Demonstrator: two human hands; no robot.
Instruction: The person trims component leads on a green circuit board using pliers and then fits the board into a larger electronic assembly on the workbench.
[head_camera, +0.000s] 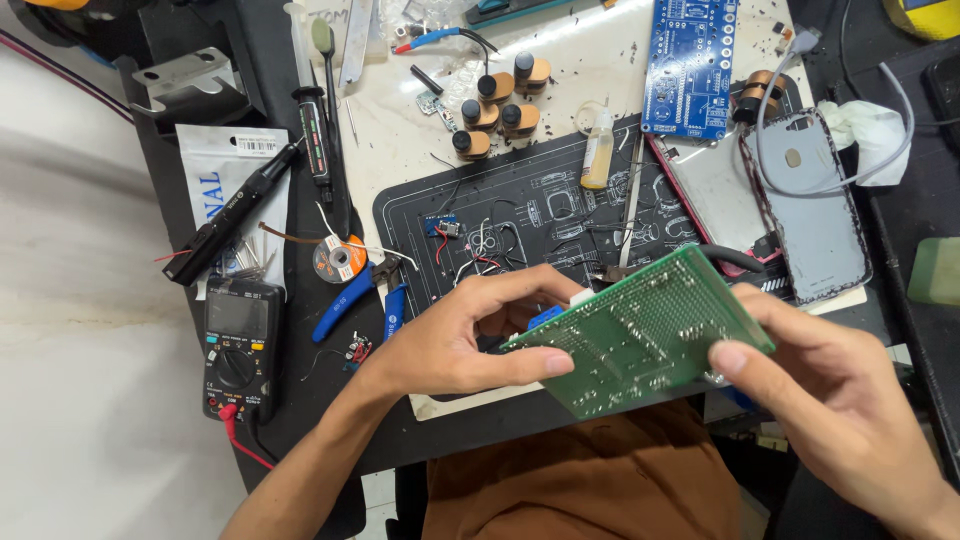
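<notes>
A green board (640, 335) is held above the black mat (540, 215), solder side up and tilted, gripped at its left end by the left hand (470, 340) and pinched at its right edge by the right hand (840, 400), its long axis running between them.

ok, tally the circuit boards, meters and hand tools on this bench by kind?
Green perforated circuit board, held between left hand and right hand: 1
Long blue circuit board: 1
Small blue module board: 1
Black digital multimeter: 1
Blue-handled pliers: 1
Solder wick spool: 1
Total: 6
</notes>
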